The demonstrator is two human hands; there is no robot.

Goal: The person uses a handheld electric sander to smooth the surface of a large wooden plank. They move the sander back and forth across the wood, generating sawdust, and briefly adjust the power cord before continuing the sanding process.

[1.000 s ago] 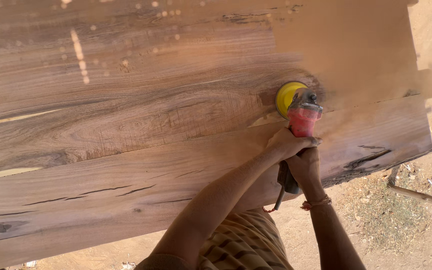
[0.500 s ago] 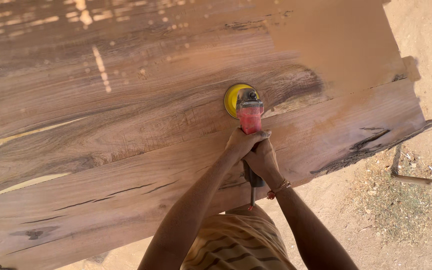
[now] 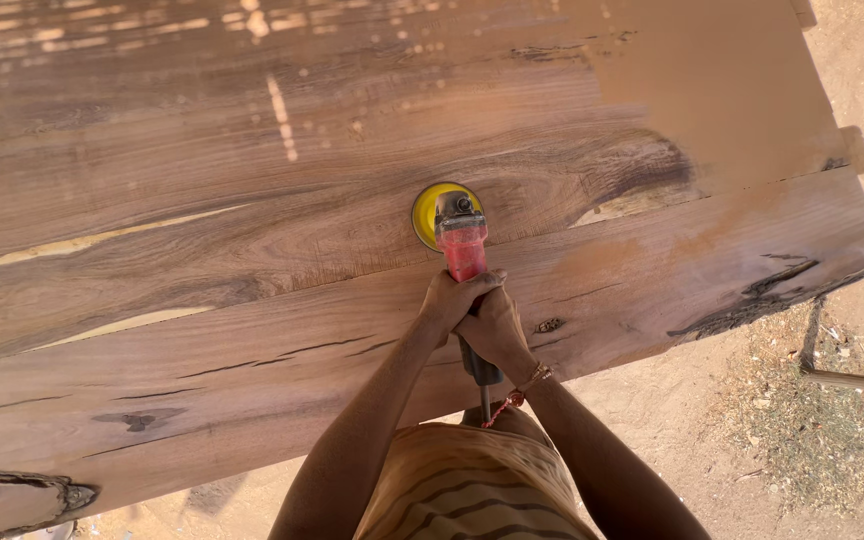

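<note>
2 hands (image 3: 477, 315), 1 sander (image 3: 457, 235), 1 slab (image 3: 202, 200)

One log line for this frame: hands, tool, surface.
left hand: gripping sander body | right hand: gripping same | red sander: yellow disc on wood slab | ground: sandy

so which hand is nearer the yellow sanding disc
Left. The left hand grips the red sander body higher up, just behind the yellow disc. The right hand wraps the handle lower down, toward the person, farther from the disc.
</note>
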